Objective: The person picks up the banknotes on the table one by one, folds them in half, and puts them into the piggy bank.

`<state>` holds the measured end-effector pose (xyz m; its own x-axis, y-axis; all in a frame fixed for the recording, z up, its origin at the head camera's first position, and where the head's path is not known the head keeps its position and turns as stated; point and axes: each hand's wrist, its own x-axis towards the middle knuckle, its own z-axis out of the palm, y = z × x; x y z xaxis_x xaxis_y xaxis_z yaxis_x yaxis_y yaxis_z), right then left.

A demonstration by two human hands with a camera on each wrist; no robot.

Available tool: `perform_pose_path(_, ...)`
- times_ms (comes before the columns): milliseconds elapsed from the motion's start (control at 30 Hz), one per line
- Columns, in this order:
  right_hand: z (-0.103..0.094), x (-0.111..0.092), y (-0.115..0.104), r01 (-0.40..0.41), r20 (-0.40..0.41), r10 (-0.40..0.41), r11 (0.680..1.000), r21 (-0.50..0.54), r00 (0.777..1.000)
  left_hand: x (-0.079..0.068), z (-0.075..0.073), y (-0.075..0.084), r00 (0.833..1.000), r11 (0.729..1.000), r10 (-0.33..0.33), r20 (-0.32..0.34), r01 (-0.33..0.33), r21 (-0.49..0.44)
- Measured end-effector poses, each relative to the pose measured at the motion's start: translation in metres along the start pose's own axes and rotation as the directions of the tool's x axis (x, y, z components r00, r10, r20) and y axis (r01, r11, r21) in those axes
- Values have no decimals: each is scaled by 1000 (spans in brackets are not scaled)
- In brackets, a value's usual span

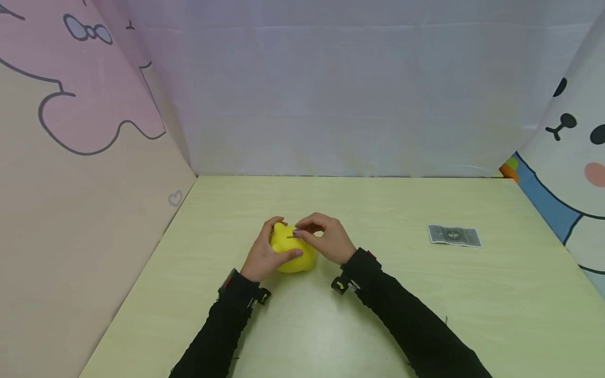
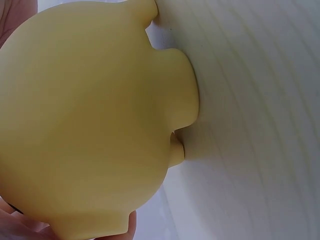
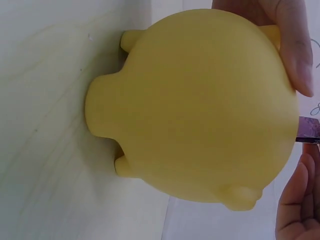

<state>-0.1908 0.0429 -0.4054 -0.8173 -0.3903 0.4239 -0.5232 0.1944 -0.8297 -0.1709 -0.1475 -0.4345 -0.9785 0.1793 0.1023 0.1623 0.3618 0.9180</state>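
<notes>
A yellow piggy bank [image 1: 299,264] stands on its feet on the table, snout to the left. My left hand [image 1: 267,255] holds it at the snout end, with the thumb on its near side and fingers round the far side. My right hand [image 1: 328,239] is above its back and pinches a small folded purplish banknote [image 3: 308,129] upright at the top slot [image 1: 289,237]. Whether the note's lower end is inside the slot is hidden by the bank's curve in the right wrist view. The left wrist view is mostly filled by the bank's rounded body [image 2: 90,110].
A grey-green banknote [image 1: 455,235] with crease marks lies flat on the pale wooden table [image 1: 378,210], to the right of the hands. A white sheet [image 1: 340,94] hangs behind the table. Cartoon-printed panels [image 1: 71,210] stand along both sides.
</notes>
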Motion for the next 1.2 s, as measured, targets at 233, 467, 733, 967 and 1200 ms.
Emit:
perform_pose_path(233, 1, 2, 4, 22, -6, -22, 999, -33, 1000, -1, 0, 0, 1000, 1000, -2, 2, 2, 2)
perform_pose_path(467, 8, 2, 12, 85, -5, -86, 988, -128, 996, -1, 0, -1, 1000, 1000, 7, 5, -7, -6)
perform_pose_path(733, 9, 1, 13, 131, 14, -131, 966, -224, 991, -1, -1, 0, 1000, 1000, 21, 4, -20, -10)
perform_pose_path(967, 8, -2, 14, 129, 16, -130, 959, -252, 991, 0, 0, -1, 1000, 1000, 20, 5, -20, -8)
perform_pose_path(1200, 8, -4, 17, 154, 4, -159, 953, -261, 987, -1, 0, -1, 1000, 1000, 18, 2, -18, -13)
